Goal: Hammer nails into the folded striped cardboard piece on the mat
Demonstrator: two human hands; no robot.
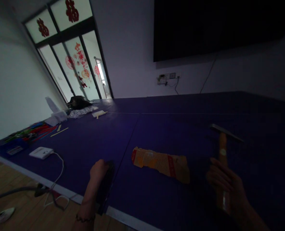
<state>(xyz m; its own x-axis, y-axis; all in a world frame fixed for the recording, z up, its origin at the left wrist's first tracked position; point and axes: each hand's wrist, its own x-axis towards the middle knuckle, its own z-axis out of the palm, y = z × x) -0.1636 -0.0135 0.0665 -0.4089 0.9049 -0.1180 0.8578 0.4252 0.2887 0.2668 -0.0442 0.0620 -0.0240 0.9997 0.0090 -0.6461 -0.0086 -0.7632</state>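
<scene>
My right hand (225, 186) is wrapped round the wooden handle of a hammer (223, 147), whose slim metal head points away from me above the dark purple table (171, 128). My left hand (99, 171) is closed in a fist at the table's near side, beside a seam in the surface. A dark patch lies under and beside that fist; whether it is an object or shadow I cannot make out. Between my hands lies a torn strip of brown cardboard (159, 162) with red printed bands, apart from both hands and the hammer.
To the left are a white square device (41, 152) with a cable, a blue box (13, 147) and coloured strips (40, 130). A black bag (78, 102) sits at the back left. Cables (19, 189) hang by the near edge. A dark screen (217, 25) hangs on the wall.
</scene>
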